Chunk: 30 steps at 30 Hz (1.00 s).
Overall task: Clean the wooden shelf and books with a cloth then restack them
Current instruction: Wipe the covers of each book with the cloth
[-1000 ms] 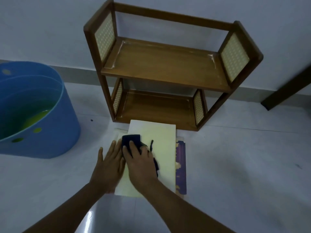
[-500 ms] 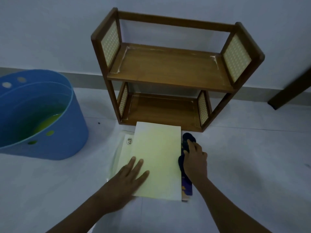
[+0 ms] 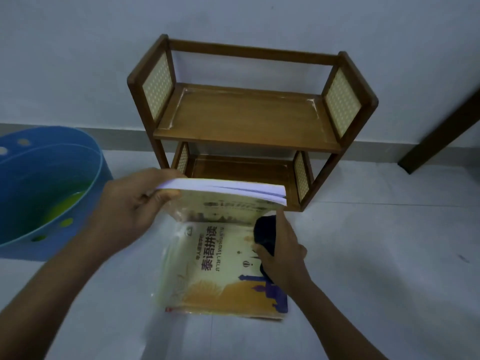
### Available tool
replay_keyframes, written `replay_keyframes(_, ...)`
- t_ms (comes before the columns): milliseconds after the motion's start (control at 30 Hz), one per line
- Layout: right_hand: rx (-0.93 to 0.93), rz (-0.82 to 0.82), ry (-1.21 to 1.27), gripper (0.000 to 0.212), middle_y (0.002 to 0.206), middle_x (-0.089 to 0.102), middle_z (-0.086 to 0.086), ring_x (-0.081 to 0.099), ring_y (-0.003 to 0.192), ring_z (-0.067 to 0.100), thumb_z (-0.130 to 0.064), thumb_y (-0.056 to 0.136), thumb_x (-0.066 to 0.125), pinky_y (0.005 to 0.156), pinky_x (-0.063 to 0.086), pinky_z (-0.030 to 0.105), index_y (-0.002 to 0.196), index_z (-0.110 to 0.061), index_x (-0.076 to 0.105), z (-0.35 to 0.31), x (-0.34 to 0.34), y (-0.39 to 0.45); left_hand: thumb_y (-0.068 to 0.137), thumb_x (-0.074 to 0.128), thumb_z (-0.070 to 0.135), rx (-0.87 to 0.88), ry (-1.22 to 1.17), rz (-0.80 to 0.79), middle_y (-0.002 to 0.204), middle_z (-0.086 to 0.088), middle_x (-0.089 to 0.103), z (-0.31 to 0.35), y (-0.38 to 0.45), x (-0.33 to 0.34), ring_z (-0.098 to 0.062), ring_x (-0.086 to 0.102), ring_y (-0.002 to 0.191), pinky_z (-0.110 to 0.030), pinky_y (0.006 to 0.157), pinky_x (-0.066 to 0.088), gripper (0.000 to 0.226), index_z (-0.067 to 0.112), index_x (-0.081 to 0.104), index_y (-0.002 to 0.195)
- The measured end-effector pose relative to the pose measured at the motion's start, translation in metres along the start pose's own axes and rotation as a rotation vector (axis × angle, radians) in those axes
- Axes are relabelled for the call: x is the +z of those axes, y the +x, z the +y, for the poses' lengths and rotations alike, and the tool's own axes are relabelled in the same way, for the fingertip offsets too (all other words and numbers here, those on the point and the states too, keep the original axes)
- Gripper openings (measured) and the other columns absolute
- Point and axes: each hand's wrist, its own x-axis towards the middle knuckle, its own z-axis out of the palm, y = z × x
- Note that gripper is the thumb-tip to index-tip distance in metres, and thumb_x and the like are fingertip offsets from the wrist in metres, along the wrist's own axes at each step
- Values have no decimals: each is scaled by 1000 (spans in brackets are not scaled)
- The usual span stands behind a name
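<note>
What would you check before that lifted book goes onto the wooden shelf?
1. Left hand grips the cream paperback book: ok.
2. Right hand holds the dark cloth: ok.
3. Two-tier wooden shelf boards bare: ok.
4. Shelf wiped clean: not ok, pale residue in the top corners.
5. Second yellow-covered book flat on the floor: ok.
6. Lifted book's underside clean: cannot tell.
</note>
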Motion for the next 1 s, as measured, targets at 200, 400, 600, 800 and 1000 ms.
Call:
replay_keyframes(200, -56, -14, 280, 18, 76, 61, -20, 62, 66, 4, -16, 91, 61, 59, 50, 17, 108, -18, 66, -46, -20, 17, 85, 48, 39, -144, -25, 80, 103, 53, 50, 13, -8, -9, 22, 52, 94, 4, 72, 40, 30, 37, 55, 114)
replay_keyframes(400, -39, -76, 245, 26, 55, 61, -16, 56, 52, 15, -9, 94, 54, 51, 46, 35, 90, -33, 61, -43, -15, 7, 84, 65, 17, -780, -228, 197, 88, 19, 59, 2, -66, 65, 2, 58, 80, -42, 84, 55, 20, 20, 55, 101)
replay_keyframes(600, -35, 84, 305, 28, 92, 62, -19, 64, 83, -8, -12, 95, 51, 55, 51, 11, 95, -40, 48, -32, -73, -29, 95, 52, 11, -667, -386, 327, 96, 23, 52, 52, -48, 113, 16, 55, 87, -6, 68, 46, 23, 8, 39, 114)
replay_keyframes(800, 220, 334, 235, 32, 111, 65, -6, 64, 93, 13, -16, 93, 45, 66, 55, 30, 119, -32, 57, 64, -145, -43, 97, 46, 15, -925, -717, -321, 102, 13, 51, 101, 10, 211, 1, 53, 87, -12, 62, 45, 37, 17, 26, 128)
replay_keyframes(1000, 517, 336, 217, 39, 115, 64, 6, 57, 96, 22, -2, 91, 40, 76, 46, 31, 122, -17, 58, 162, -152, -26, 82, 51, 17, -1105, -725, -596, 103, -7, 63, 101, 33, 321, -20, 62, 90, -37, 78, 56, 33, 12, 50, 115)
